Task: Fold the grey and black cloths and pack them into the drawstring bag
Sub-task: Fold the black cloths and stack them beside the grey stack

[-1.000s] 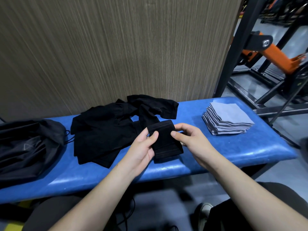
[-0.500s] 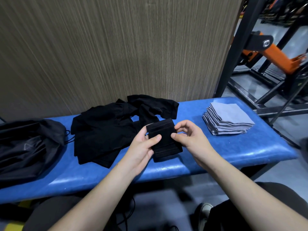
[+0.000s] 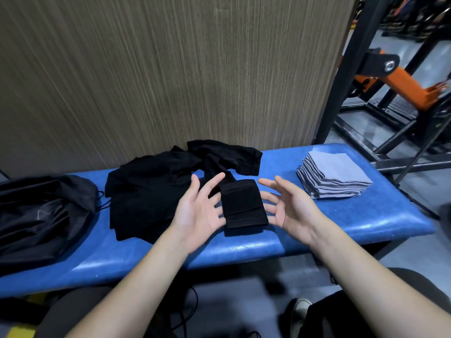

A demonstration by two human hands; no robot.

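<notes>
Resting on blue bench (image 3: 341, 223): folded black cloth (image 3: 244, 206), between left hand (image 3: 201, 211) and right hand (image 3: 286, 206), each grip spread open, empty. Loose black cloths (image 3: 156, 191) left; grey stack (image 3: 334, 176) right; drawstring bag (image 3: 41, 213) far left.

The bench pad (image 3: 366, 215) is covered in blue vinyl-like upholstery, glossy, with fine creasing and bright reflections along its lower edge. The folded black cloth (image 3: 244, 206) at centre frame is a matt knit fabric with stitched seams visible. The loose black cloths (image 3: 151, 191) left of centre are matt and soft, heavily crumpled. The grey cloth stack (image 3: 334, 176) at right is a smooth, matt woven fabric. The drawstring bag (image 3: 41, 213) at far left is a thin black synthetic cloth with slight sheen. The wall panel (image 3: 170, 69) behind shows a matt, streaked wood-grain finish. The frame (image 3: 346, 69) at upper right is black painted metal.
</notes>
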